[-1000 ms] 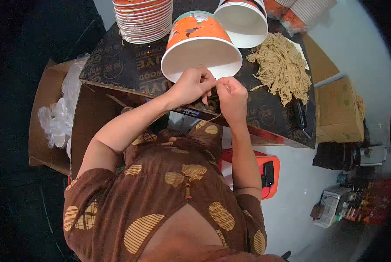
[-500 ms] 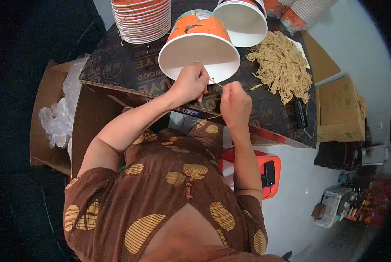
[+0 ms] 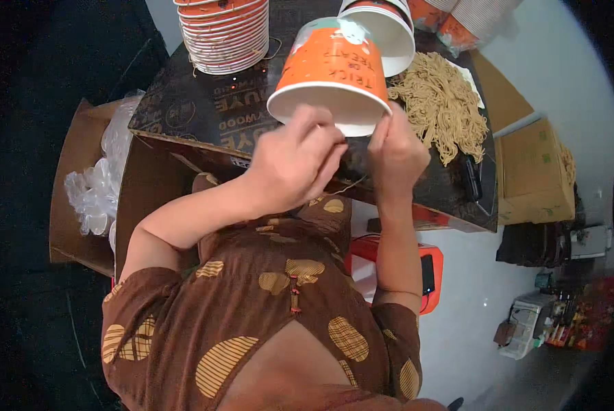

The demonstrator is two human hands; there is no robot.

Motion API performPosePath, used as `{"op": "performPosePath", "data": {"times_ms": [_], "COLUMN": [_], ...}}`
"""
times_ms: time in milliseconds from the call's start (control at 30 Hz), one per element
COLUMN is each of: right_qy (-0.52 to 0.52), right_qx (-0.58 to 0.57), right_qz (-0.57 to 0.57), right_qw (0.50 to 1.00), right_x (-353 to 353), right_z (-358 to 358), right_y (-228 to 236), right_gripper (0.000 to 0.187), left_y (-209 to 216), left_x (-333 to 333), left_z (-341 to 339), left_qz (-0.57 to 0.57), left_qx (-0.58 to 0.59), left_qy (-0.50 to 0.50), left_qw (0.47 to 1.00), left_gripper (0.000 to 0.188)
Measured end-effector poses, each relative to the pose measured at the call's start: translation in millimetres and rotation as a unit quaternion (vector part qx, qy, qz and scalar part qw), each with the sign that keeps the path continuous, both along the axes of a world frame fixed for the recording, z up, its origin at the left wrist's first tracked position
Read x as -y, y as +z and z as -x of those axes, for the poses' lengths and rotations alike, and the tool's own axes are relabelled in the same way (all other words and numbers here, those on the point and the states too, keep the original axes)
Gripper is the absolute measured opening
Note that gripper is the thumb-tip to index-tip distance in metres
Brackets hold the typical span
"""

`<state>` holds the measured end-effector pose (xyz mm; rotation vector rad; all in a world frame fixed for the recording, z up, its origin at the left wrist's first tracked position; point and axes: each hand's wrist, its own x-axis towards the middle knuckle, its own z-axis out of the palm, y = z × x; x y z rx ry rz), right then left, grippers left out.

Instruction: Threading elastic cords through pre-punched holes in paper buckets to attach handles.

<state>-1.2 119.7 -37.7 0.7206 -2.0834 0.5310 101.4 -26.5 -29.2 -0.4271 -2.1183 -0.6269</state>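
Observation:
An orange paper bucket [image 3: 334, 63] with a white rim and white inside lies tilted, its mouth toward me. My right hand [image 3: 397, 147] is closed at the right side of its rim, thumb and finger pinching there. In front of the mouth is my left hand [image 3: 297, 157], fingers curled and smeared by motion; whether they hold anything is unclear. A thin piece of tan cord [image 3: 351, 185] shows below, between my hands. Right of the bucket lies a heap of tan cords [image 3: 434, 103].
A tall stack of nested buckets [image 3: 226, 38] stands at the back left, more buckets [image 3: 386, 34] behind. A black tool [image 3: 471, 178] lies by the table's right edge. Cardboard boxes flank the table [image 3: 177, 130]: one with clear plastic [image 3: 94, 192] left, another box [image 3: 534, 175] right.
The bucket has turned and shifted right, its mouth lifting and another side of its print showing. My right hand has moved up and right to its rim; my left hand has come lower.

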Motion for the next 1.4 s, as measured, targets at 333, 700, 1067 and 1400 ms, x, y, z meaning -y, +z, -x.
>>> {"op": "performPosePath", "data": {"times_ms": [333, 700, 1067, 1400], "right_qy": [0.083, 0.142, 0.159, 0.398], "right_qx": [0.02, 0.169, 0.459, 0.464], "right_qz": [-0.037, 0.013, 0.352, 0.623], "right_qw": [0.996, 0.975, 0.8, 0.488], "right_x": [-7, -30, -44, -41], "right_z": [-14, -64, -84, -70], "right_y": [24, -31, -59, -42], "right_gripper": [0.019, 0.018, 0.016, 0.026], "left_y": [24, -20, -22, -29], "left_x": [57, 60, 21, 12], "left_z": [37, 40, -1, -13], "left_qz": [0.087, -0.595, -0.769, -0.754], "left_qx": [0.287, 0.271, 0.297, 0.325], "left_qy": [0.243, -0.107, -0.251, -0.225], "left_qw": [0.923, 0.749, 0.508, 0.526], "left_gripper": [0.026, 0.033, 0.025, 0.028]}}
